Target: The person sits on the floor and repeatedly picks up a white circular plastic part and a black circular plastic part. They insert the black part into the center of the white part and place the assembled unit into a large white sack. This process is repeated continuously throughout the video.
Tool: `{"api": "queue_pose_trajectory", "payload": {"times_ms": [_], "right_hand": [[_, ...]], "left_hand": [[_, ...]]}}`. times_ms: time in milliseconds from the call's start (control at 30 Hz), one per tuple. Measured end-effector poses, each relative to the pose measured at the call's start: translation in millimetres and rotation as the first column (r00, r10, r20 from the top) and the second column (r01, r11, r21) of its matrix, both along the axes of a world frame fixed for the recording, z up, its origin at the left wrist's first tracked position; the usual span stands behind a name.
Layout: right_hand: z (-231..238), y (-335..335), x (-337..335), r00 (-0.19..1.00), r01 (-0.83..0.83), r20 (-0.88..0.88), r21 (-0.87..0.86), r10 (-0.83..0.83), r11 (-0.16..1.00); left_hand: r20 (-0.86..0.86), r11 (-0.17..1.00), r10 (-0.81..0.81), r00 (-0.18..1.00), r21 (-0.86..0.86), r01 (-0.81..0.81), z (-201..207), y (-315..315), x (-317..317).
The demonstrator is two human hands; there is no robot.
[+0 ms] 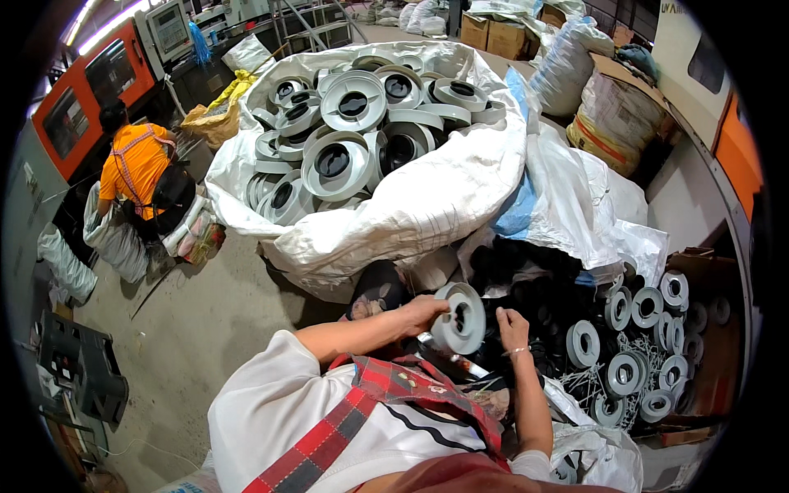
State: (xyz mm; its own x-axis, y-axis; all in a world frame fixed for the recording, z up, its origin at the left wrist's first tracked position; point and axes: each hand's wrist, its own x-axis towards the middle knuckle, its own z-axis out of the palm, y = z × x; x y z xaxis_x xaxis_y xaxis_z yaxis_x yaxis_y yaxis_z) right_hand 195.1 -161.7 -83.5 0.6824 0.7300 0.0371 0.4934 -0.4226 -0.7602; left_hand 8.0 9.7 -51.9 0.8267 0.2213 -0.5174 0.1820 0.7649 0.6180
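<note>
My left hand [423, 316] is closed on the rim of a light grey plastic flanged ring [446, 335], held tilted over my lap with its round centre hole showing. To the right of the ring is my right hand [514, 330], fingers drawn together beside a dark heap of black parts [542, 306]; whatever it may pinch is too small to make out. In front of me a large white woven bag [394, 215] is heaped with similar grey flanged pieces [353, 100], many with black centres.
At right, a cardboard box [723, 361] borders loose grey rings [583, 343] and thin white plastic sticks [583, 386]. A person in an orange shirt [136, 168] bends over sacks [115, 238] at left. An orange machine [86, 90] stands behind them, a dark plastic stool [82, 361] lower left.
</note>
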Motion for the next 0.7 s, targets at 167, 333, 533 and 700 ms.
{"api": "queue_pose_trajectory", "payload": {"times_ms": [167,333,533,700], "right_hand": [[-82.6,2.5,1.8,0.973,-0.142,-0.033,-0.866,0.228,0.480],[-136.3,-2.3,37.9,0.964,0.007,0.158,-0.820,0.215,0.573],[-75.4,4.4,33.5,0.952,0.222,0.241,-0.106,-0.191,0.969],[8.3,19.5,-36.4,0.973,-0.083,0.229,0.333,0.004,0.939]], "left_hand": [[-0.080,1.000,0.011,0.997,0.019,-0.010,-6.8,17.8,-44.7],[-0.032,0.976,0.030,0.999,0.217,-0.022,-13.3,9.1,-44.0],[-0.081,0.942,0.079,0.994,0.332,-0.048,-21.4,11.0,-33.9],[0.127,0.998,0.015,0.992,-0.069,-0.007,16.4,-21.0,-13.7]]}}
